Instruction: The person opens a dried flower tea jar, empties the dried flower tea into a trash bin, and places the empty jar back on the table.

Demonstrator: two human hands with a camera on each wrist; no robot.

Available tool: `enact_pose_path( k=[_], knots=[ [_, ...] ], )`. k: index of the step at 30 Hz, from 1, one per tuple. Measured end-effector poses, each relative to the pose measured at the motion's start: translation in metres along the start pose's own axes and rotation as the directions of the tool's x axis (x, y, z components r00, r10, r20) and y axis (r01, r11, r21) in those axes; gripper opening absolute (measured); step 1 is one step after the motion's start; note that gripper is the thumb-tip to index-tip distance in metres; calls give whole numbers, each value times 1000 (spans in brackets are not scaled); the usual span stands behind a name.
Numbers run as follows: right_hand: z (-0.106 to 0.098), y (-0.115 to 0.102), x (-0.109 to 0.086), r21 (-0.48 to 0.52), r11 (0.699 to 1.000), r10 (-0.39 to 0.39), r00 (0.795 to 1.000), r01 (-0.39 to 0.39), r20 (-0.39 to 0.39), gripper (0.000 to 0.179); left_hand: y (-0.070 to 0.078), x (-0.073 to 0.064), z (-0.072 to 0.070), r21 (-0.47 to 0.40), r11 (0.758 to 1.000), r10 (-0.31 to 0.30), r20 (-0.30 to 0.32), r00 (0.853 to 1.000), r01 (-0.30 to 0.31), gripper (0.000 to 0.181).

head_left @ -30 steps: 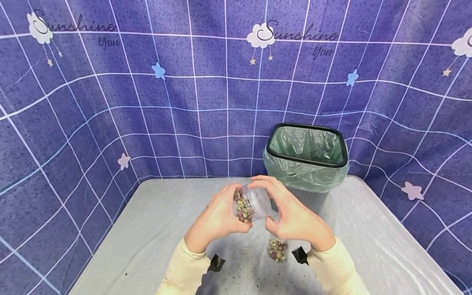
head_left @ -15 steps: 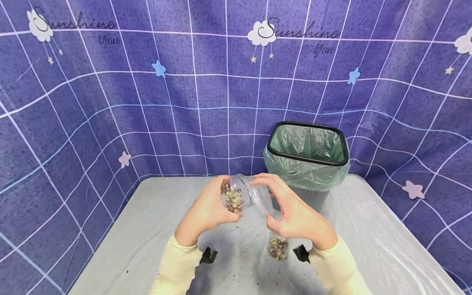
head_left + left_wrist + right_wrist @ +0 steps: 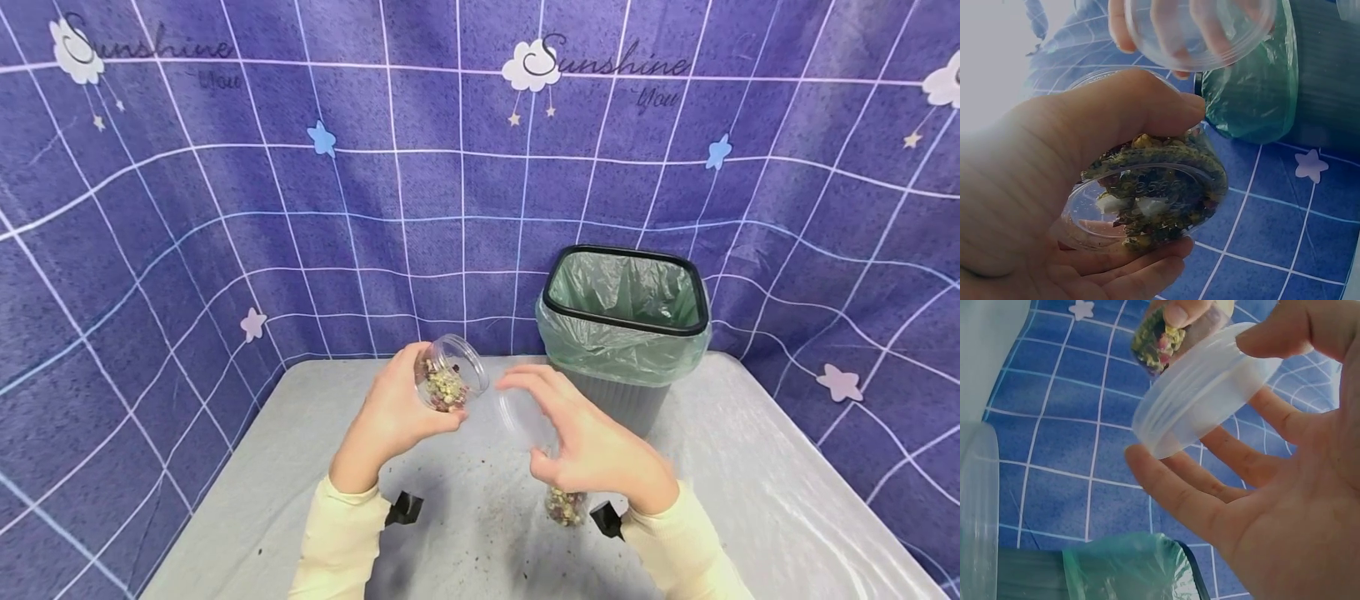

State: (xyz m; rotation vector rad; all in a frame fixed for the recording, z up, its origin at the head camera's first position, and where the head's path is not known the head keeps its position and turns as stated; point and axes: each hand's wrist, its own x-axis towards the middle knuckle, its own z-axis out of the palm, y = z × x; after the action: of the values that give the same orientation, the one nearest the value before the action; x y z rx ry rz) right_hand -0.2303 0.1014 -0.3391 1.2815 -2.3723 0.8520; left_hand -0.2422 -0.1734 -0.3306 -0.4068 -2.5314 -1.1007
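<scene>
My left hand point(image 3: 386, 417) grips a clear plastic jar point(image 3: 450, 379) of dried flower buds and petals, its thumb and fingers wrapped around the sides. The jar is tilted, its uncovered mouth facing right. A clear screw lid point(image 3: 522, 417) is in my right hand point(image 3: 600, 437), pinched by its edge and apart from the jar. In the right wrist view the lid point(image 3: 1200, 394) shows a ridged rim between thumb and fingers. Below my right hand, a second clear container point(image 3: 565, 507) with similar dried flowers stands on the table; the hand hides its top.
A grey bin with a green liner point(image 3: 615, 354) and a black rim stands at the back right, behind my right hand. Dark crumbs lie scattered on the grey-covered table point(image 3: 315, 467). A blue gridded curtain point(image 3: 420, 183) surrounds the back and sides.
The lid has come off the jar. My left hand has moved left and slightly up with the jar, widening the gap, while my right hand stays nearly in place with the lid.
</scene>
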Motion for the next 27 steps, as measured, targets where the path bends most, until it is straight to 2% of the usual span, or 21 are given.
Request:
enact_pose_path(
  k=[6,17,27],
  knots=[
    [8,-6,1,-69,997,47,997,-43,53,83,-3,1,-6,10,1000,-16,-31,999,16,88],
    [33,-19,2,-106,993,71,983,-53,172,82,-10,1,-14,22,998,-66,-47,997,67,88],
    [63,-18,1,-153,987,89,953,-45,290,82,-10,0,-16,28,997,-77,-52,996,78,88]
  ],
)
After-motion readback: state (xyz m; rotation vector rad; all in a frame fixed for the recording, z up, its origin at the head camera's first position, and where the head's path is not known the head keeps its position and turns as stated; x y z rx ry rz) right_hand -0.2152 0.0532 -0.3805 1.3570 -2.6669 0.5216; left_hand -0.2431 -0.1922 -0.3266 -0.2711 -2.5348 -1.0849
